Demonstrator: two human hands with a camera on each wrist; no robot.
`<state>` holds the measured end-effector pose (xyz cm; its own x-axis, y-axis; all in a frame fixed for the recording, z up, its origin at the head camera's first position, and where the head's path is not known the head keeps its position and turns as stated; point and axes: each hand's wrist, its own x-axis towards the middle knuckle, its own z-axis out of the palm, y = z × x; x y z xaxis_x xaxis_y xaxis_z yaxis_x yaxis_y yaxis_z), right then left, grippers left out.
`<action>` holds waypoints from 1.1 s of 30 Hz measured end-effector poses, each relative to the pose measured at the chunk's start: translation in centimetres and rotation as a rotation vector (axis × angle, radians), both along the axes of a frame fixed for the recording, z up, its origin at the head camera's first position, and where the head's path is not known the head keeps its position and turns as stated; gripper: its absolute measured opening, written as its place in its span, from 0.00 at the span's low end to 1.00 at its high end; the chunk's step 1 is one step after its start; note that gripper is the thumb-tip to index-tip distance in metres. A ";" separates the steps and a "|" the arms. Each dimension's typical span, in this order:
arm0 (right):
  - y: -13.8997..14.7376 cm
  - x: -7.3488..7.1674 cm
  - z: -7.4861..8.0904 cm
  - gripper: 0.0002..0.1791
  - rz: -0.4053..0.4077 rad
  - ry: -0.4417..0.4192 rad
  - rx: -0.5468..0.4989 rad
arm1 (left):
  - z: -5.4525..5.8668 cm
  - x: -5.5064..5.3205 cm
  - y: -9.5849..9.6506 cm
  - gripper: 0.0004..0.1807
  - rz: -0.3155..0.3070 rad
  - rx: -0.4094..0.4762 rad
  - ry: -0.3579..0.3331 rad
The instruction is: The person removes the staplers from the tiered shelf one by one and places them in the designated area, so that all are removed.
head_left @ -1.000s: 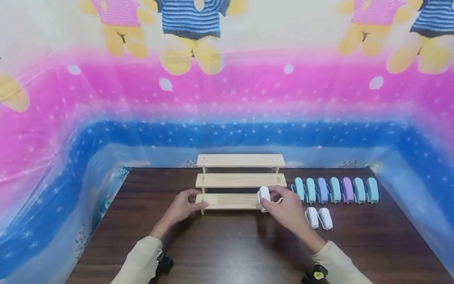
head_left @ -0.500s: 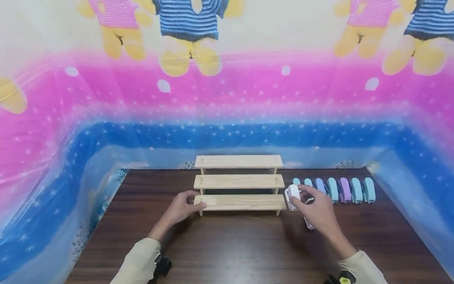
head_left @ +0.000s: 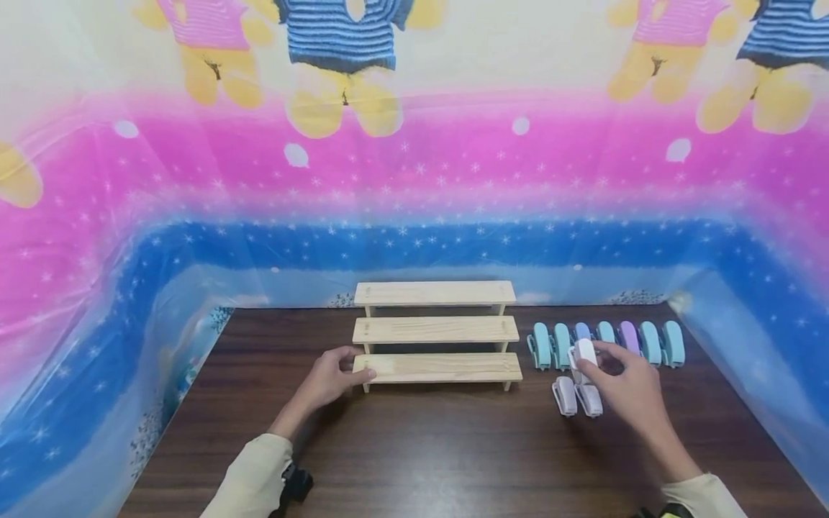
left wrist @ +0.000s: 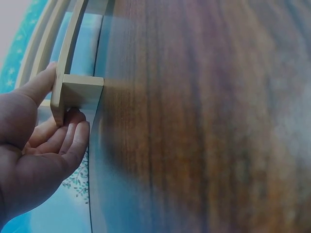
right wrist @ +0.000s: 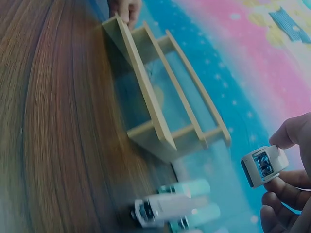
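Note:
My right hand [head_left: 627,383] pinches a white mini stapler [head_left: 584,360] between thumb and fingers. It is held up over the row of coloured staplers, partly hiding some of them. In the right wrist view, the front opening of the held stapler [right wrist: 264,166] faces the camera. Two more white staplers [head_left: 565,396] stand on the table just below it. My left hand [head_left: 332,377] grips the left end of the lowest step of a three-step wooden rack [head_left: 437,368]. In the left wrist view, the thumb lies on top of the board and the fingers curl beneath.
Several teal, blue and purple staplers [head_left: 673,344] line up to the right of the rack. The dark wooden table [head_left: 414,453] meets a printed cloth backdrop [head_left: 414,244] at the back and sides. The rack's three steps bear no objects.
My right hand has carried the white stapler rightward, from in front of the lowest step's right end to over the coloured row. The left hand stays on the rack.

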<state>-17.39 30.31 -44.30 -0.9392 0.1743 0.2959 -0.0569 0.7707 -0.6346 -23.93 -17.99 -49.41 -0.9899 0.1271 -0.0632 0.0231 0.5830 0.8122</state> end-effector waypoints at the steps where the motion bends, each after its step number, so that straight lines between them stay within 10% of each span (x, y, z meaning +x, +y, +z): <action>1: 0.4 0.1 0.0 0.30 -0.009 -0.005 0.003 | 0.0 0.0 0.0 0.32 -0.001 0.000 -0.001; 33: 7.5 0.5 -5.9 0.35 -0.109 -0.174 0.104 | -0.1 0.2 0.0 0.32 0.011 0.005 -0.007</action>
